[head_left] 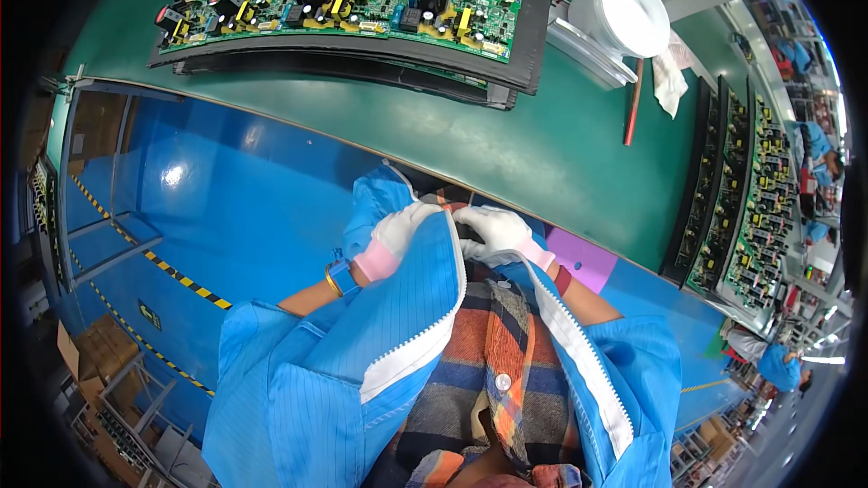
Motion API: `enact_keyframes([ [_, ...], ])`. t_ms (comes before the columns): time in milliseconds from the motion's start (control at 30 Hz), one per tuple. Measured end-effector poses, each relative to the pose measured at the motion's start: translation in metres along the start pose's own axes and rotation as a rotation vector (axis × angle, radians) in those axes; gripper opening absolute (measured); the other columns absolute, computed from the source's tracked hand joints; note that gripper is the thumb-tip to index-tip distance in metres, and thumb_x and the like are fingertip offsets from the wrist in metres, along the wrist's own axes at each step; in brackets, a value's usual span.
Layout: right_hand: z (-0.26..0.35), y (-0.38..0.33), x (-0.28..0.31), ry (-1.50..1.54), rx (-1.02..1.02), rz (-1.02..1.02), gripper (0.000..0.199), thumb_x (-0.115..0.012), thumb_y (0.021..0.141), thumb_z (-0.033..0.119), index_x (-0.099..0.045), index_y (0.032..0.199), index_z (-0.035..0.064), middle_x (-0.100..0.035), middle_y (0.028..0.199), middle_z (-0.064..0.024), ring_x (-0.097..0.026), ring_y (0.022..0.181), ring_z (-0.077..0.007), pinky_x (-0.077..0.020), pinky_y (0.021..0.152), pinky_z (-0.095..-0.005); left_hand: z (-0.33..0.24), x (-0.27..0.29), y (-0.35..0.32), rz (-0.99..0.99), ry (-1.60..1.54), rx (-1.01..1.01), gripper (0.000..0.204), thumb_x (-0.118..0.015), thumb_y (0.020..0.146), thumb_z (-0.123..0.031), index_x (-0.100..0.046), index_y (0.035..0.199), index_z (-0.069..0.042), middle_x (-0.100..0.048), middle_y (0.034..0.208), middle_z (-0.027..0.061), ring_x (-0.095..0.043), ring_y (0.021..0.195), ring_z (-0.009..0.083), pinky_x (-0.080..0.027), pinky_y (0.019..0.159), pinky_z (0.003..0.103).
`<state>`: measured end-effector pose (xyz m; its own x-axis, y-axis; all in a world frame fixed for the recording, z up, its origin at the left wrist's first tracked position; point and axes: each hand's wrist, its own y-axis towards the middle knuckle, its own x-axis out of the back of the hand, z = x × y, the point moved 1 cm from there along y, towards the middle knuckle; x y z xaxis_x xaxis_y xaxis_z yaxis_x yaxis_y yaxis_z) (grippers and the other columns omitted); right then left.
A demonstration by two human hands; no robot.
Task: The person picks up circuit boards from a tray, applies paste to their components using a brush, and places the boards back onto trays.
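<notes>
I wear a blue work jacket [389, 325] with a white zipper, hanging unzipped over a plaid shirt [502, 343]. Both hands are in white gloves with pink cuffs and meet low at the jacket's front edges. My left hand [398, 233] is closed on the left front panel near its lower end, its fingertips partly hidden behind the cloth. Close beside it, my right hand [495, 231] has its fingers bent around the lower end of the right front panel. The zipper's bottom ends are hidden between the hands.
A green workbench [434, 145] runs just beyond my hands. On it lie a black tray [344, 50] of green circuit boards, a white round tub [633, 16], a red stick [634, 104] and a white cloth [669, 81]. More board trays [750, 208] stand right. People work far right.
</notes>
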<state>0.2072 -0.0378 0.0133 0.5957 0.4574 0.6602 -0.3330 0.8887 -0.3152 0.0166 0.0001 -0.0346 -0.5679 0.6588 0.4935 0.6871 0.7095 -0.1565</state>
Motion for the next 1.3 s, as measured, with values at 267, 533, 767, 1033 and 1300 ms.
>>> enact_keyframes([
  [267,0.006,0.002,0.001,0.187,-0.11,0.091,0.04,-0.059,0.079,0.045,-0.056,0.104,0.0146,-0.063,0.086,-0.0104,-0.062,0.082,-0.0284,-0.0473,0.072,-0.0396,-0.006,0.01,0.0,-0.025,0.006,-0.034,0.024,-0.055,0.08,-0.02,-0.055,0.103,-0.013,-0.059,0.096,0.0087,-0.059,0.086,0.0304,-0.048,0.072,0.038],
  [533,0.006,0.0,-0.003,0.117,-0.036,-0.063,0.03,-0.061,0.079,0.038,-0.06,0.093,0.0121,-0.064,0.081,-0.0096,-0.063,0.077,-0.0264,-0.0487,0.066,-0.036,-0.006,0.027,-0.014,0.162,0.098,0.058,0.03,-0.055,0.08,-0.023,-0.054,0.108,-0.012,-0.06,0.099,0.01,-0.059,0.089,0.0305,-0.048,0.074,0.039],
  [767,0.008,0.001,0.003,0.186,-0.062,-0.016,0.029,-0.063,0.077,0.036,-0.061,0.094,0.0122,-0.064,0.08,-0.0103,-0.063,0.076,-0.0267,-0.0486,0.066,-0.0349,0.014,0.017,-0.02,0.174,0.04,-0.023,0.035,-0.054,0.083,-0.024,-0.052,0.112,-0.005,-0.058,0.1,0.0142,-0.06,0.09,0.0291,-0.049,0.075,0.037],
  [1033,-0.018,0.011,-0.01,0.804,-0.164,0.08,0.018,-0.06,0.082,0.02,-0.06,0.096,0.0074,-0.059,0.075,-0.0006,-0.057,0.067,-0.0073,-0.0455,0.06,-0.021,0.01,0.008,0.009,0.236,-0.763,0.549,0.024,-0.048,0.092,-0.021,-0.056,0.102,-0.001,-0.061,0.095,0.0027,-0.057,0.083,0.0117,-0.046,0.072,0.027],
  [1300,-0.025,0.009,-0.02,1.016,-0.104,-0.116,0.026,-0.063,0.082,0.02,-0.056,0.1,0.002,-0.06,0.078,-0.0052,-0.059,0.069,-0.0117,-0.0466,0.062,-0.0233,0.006,0.009,0.017,0.296,-0.284,0.351,0.026,-0.052,0.085,-0.029,-0.055,0.1,-0.008,-0.062,0.088,0.0165,-0.062,0.08,0.0303,-0.048,0.07,0.037],
])
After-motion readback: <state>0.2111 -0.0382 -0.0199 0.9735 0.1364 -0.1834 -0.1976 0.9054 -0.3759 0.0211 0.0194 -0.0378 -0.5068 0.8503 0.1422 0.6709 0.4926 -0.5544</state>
